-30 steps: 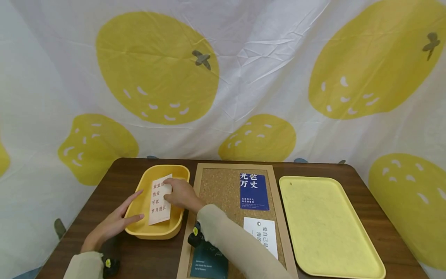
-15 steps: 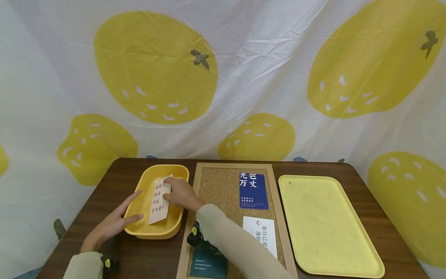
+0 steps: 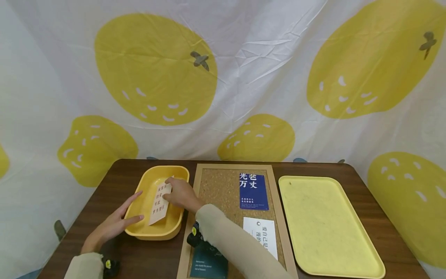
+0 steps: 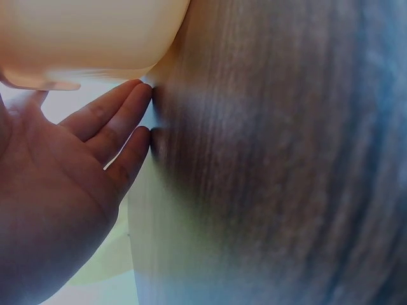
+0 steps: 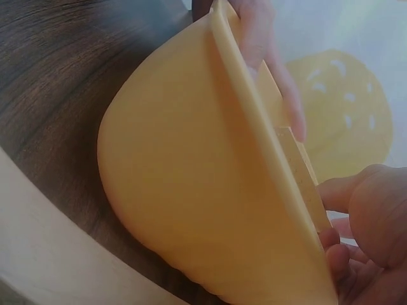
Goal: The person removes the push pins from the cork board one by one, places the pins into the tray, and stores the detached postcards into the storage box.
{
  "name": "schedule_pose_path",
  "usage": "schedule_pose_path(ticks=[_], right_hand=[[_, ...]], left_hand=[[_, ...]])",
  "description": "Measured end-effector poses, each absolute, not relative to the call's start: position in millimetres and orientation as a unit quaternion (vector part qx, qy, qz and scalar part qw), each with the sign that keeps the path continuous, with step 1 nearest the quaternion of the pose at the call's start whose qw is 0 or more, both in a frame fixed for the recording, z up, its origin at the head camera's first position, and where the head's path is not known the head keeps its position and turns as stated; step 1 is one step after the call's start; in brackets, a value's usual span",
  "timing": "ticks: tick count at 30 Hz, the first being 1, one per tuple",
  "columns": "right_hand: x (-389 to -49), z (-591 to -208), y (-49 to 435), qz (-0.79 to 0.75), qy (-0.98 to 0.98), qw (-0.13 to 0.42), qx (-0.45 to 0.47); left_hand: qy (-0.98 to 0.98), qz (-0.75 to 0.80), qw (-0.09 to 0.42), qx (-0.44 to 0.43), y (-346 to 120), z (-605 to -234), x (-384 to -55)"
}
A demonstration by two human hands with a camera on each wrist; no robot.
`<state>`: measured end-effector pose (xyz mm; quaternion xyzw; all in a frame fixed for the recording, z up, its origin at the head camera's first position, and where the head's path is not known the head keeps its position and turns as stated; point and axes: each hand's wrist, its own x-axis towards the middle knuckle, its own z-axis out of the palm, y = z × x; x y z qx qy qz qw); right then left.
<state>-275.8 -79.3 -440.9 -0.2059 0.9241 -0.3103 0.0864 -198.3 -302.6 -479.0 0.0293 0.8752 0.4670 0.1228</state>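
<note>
A pale pink postcard (image 3: 161, 201) with reddish Chinese writing stands tilted inside the yellow plastic basin (image 3: 139, 232). My right hand (image 3: 181, 193) pinches its upper right edge between thumb and fingers; in the right wrist view the postcard (image 5: 305, 184) shows above the rim. On the basin's left side my left hand (image 3: 113, 224) rests with thumb and index finger stretched over the rim. In the left wrist view that hand's (image 4: 70, 171) other fingers are straight outside the basin, their tips at the tabletop. Whether anything lies beneath the postcard is hidden.
A wood-framed cork board (image 3: 219, 186) lies right of the basin, bearing a blue card (image 3: 253, 192), a white card (image 3: 261, 232) and a dark green card (image 3: 209, 263). The right forearm crosses it. Farther right is a pale yellow tray (image 3: 327, 224) on the brown table (image 3: 148, 259).
The postcard has turned in my right hand, its face now tilted more steeply and looking narrower. Both hands and the basin have hardly moved.
</note>
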Motion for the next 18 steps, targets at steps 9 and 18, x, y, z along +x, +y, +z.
schedule_pose_path(ticks=[9, 18], right_hand=[[-276.5, -442.1, -77.4, -0.309, 0.924, 0.084, -0.210], [-276.6, -442.3, -77.1, -0.306, 0.925, 0.088, -0.207]], left_hand=[[0.874, 0.470, 0.120, 0.035, -301.9, -479.4, -197.7], [0.874, 0.469, 0.121, 0.036, -301.4, -478.5, -196.8]])
